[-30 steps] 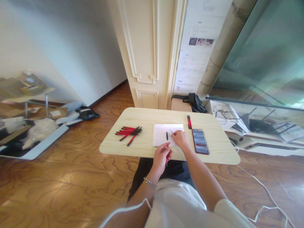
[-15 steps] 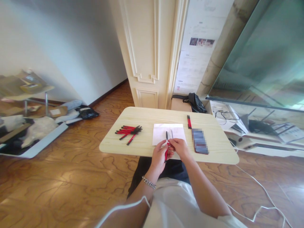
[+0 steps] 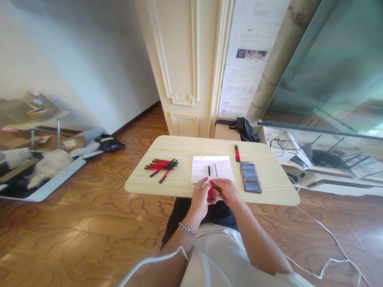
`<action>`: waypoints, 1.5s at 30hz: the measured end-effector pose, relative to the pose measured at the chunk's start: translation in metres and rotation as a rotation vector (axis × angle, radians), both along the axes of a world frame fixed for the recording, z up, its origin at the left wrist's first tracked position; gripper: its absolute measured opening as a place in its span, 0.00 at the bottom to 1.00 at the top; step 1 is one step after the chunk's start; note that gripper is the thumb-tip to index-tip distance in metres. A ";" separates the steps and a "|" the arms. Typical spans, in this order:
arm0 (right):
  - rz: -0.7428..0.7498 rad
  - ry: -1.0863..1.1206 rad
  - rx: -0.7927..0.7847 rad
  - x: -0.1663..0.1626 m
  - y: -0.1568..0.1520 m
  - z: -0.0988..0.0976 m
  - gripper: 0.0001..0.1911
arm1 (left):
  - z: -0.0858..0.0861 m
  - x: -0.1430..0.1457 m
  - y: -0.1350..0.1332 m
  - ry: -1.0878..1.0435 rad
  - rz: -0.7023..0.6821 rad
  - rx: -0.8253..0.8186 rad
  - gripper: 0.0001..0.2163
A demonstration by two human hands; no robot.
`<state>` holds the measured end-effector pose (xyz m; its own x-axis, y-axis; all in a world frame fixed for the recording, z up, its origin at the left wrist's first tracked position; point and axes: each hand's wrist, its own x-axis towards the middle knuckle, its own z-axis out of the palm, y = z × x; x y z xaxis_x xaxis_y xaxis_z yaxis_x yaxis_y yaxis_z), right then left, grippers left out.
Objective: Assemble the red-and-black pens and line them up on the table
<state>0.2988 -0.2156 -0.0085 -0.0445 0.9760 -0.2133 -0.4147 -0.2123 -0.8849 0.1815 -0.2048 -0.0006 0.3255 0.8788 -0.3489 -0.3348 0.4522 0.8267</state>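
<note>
My left hand [image 3: 201, 196] is closed around a red pen barrel [image 3: 210, 192], held over the table's near edge. The fingertips of my right hand [image 3: 225, 191] pinch at the barrel's upper end; whether a small part sits between them is hidden. Just beyond my hands lies a white sheet of paper [image 3: 196, 167]. On it rest a short black pen piece [image 3: 209, 170] and, to its right, a thin dark refill [image 3: 216, 170]. A pile of red and black pens [image 3: 161, 165] lies to the left on the table. Further right are a couple more red pens [image 3: 237, 153].
The pale wooden table [image 3: 140, 175] stands before me. A phone [image 3: 251, 177], its screen blurred out, lies at the right. Behind are a door [image 3: 182, 59], a black bag [image 3: 245, 129] and a large glass panel [image 3: 332, 79]. A white cable [image 3: 323, 231] runs along the floor.
My right hand has drawn slightly down and closer to my left, and the barrel has risen a little in my grip. The pieces on the paper stay put.
</note>
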 end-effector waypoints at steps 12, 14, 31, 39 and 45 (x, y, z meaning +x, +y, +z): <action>-0.232 -0.373 0.068 0.033 0.026 -0.009 0.17 | -0.013 0.000 -0.002 0.032 -0.076 0.096 0.28; -0.283 -0.620 0.094 0.045 0.040 -0.009 0.12 | -0.014 0.000 -0.002 0.032 -0.071 0.090 0.28; -0.337 -1.061 0.163 0.037 0.035 -0.006 0.14 | -0.022 -0.003 0.008 -0.005 0.012 0.074 0.22; -0.191 -0.908 0.238 0.008 -0.019 -0.004 0.08 | -0.032 0.005 0.009 0.043 0.090 0.242 0.19; -0.167 -0.860 0.232 0.006 -0.017 -0.008 0.07 | -0.034 0.006 0.011 0.070 0.085 0.315 0.20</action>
<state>0.3047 -0.2323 -0.0165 0.1856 0.9780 0.0954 0.4001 0.0134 -0.9164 0.1878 -0.1941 -0.0344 0.2314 0.9700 -0.0749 -0.2978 0.1439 0.9437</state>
